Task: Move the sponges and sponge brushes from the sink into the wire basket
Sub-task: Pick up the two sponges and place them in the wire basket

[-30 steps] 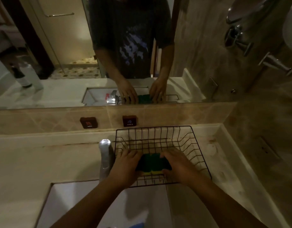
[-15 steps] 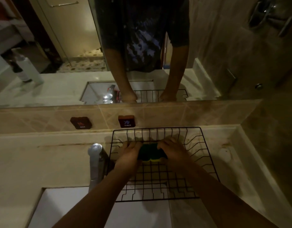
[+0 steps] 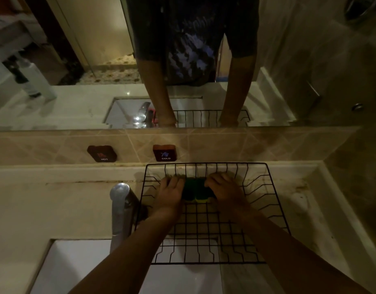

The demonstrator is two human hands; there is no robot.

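A black wire basket (image 3: 274,200) stands on the counter behind the sink's right corner, its front edge over the white sink (image 3: 76,266). Deep in the basket's back half lie green-and-yellow sponges (image 3: 196,190), pressed side by side. My left hand (image 3: 171,192) grips their left end and my right hand (image 3: 224,188) grips their right end, fingers curled over the top. The sponges sit low, at or near the basket floor. What the sink holds is out of view.
A chrome tap (image 3: 120,209) rises just left of the basket, close to my left forearm. Dark HOT (image 3: 102,153) and COLD (image 3: 164,152) plates sit on the tiled ledge below a mirror. A tiled wall closes the right side.
Both hands carried the sponges from the basket's front edge to its back half and lower. The view has drawn closer to the counter.
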